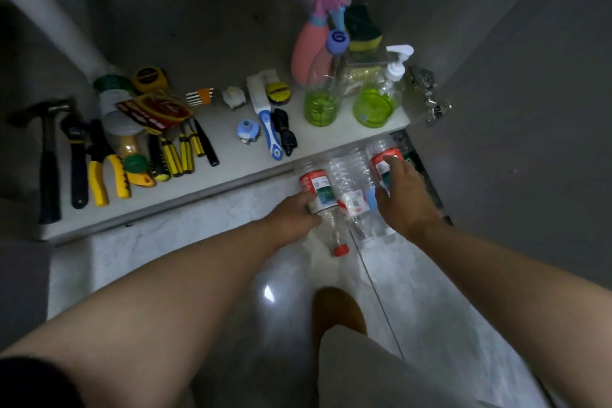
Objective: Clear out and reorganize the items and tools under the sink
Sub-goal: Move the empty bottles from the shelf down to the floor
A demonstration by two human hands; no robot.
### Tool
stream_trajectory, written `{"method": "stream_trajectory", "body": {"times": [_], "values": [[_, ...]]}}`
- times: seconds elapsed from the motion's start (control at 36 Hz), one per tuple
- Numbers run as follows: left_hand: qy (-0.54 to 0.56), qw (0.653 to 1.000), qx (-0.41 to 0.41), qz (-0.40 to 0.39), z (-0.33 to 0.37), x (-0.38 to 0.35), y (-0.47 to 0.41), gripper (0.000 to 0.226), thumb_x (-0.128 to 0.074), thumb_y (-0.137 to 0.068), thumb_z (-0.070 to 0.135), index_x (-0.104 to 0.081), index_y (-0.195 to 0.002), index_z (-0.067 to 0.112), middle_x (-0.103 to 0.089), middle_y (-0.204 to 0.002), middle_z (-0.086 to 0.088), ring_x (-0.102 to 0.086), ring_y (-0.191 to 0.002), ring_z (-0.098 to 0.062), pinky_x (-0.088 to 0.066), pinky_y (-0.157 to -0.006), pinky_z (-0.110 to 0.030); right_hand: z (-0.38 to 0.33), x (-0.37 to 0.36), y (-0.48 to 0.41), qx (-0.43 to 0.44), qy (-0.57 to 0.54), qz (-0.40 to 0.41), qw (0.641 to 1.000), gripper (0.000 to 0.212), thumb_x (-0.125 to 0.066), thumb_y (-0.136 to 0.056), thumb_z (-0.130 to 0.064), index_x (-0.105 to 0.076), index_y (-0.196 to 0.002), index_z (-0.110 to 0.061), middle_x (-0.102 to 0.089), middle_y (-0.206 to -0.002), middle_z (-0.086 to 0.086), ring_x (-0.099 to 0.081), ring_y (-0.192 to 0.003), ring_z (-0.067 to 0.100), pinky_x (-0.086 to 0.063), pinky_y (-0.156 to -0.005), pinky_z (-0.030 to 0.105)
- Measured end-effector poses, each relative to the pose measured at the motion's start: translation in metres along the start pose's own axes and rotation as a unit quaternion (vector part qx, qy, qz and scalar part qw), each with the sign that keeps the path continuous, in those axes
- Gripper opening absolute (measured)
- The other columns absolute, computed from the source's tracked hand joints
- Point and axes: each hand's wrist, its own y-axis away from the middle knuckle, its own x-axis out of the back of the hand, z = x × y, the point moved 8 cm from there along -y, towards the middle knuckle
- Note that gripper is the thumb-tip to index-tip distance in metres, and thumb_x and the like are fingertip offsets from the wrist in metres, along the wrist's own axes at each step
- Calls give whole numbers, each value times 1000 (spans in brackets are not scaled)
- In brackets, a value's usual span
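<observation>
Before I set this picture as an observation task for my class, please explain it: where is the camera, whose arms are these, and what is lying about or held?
No machine here: a person wears one wide-angle camera on the head, looking forward and down, so both bare arms are the wearer's own. The left hand grips the left bottle, clear plastic with a red label, lying on the pale floor. The right hand curls over the right bottle, similarly labelled. More clear bottles lie between them. Behind, on the cabinet shelf, tools lie at the left: a hammer, yellow pliers, screwdrivers, a tape measure. At the right stand a pink spray bottle, a bottle of green liquid and a pump dispenser.
</observation>
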Motion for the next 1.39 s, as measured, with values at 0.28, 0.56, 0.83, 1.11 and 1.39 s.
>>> {"method": "stream_trajectory", "body": {"times": [0.28,0.56,0.83,1.11,1.39], "values": [[-206,967,-93,113,36,148,50,28,-55,-95,2,-71,-116,9,-71,-116,-10,-64,-104,-22,-49,-94,-30,-129,-27,-4,161,29,-146,976,55,-62,-92,-15,-43,-143,-16,-53,-131,10,-54,-119,25,-41,-94,27],[-176,880,7,441,-28,316,84,72,-73,-79,47,-45,-139,19,-43,-141,-15,-49,-128,-38,-48,-102,-42,-264,-76,-30,241,44,-186,951,57,-69,-88,-26,-46,-140,-22,-49,-134,7,-60,-113,24,-51,-95,37],[-79,938,59,333,-73,323,50,106,-85,-74,43,-20,-155,22,-55,-141,-5,-59,-123,-31,-55,-98,-45,-339,-126,-74,189,12,-155,970,87,-78,-73,-42,-36,-146,-21,-34,-144,21,-37,-135,39,-43,-108,43],[90,950,44,296,-83,321,60,83,-85,-79,23,-32,-144,29,-58,-131,-1,-67,-103,-28,-64,-61,-45,-374,-158,-85,136,45,-146,979,100,-78,-79,-35,-13,-154,-32,-17,-156,19,-33,-139,47,-43,-107,50],[132,952,-12,275,-63,312,80,62,-82,-84,16,-39,-124,37,-62,-126,-3,-69,-100,-26,-62,-58,-33,-381,-114,-82,188,-25,-33,981,42,-55,-98,-36,-55,-140,-32,-50,-126,17,-61,-106,42,-52,-93,41]]}}
